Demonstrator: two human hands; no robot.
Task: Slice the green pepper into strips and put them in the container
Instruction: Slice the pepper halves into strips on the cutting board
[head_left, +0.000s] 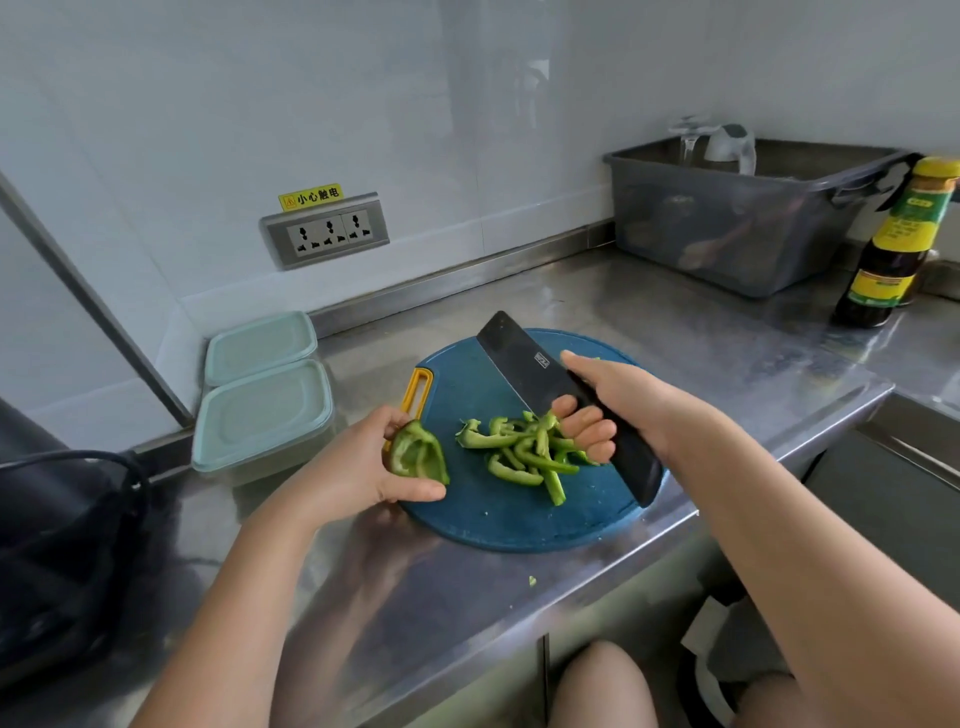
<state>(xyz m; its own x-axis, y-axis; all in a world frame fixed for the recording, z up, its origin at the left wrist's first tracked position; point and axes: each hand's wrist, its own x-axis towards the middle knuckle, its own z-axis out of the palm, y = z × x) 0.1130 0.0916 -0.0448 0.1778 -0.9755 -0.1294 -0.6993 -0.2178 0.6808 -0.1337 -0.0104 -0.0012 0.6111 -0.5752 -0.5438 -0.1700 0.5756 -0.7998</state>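
Forearms reach up from the bottom edge over the bench (467, 597). Centre-left, the left grip (384, 462) is clamped on an uncut green pepper piece (418, 454). The right grip (618, 405) is curled round a black cleaver (524, 358) (blade tilted toward upper left). Pepper strips (530, 452) lie mid-frame on the blue cutting board (488, 514), and two lidded containers (262, 415) sit at left.

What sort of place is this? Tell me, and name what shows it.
Most likely a kitchen, perhaps a commercial one: a steel counter, a cutting board with pepper strips and a knife over it, and a sauce bottle.
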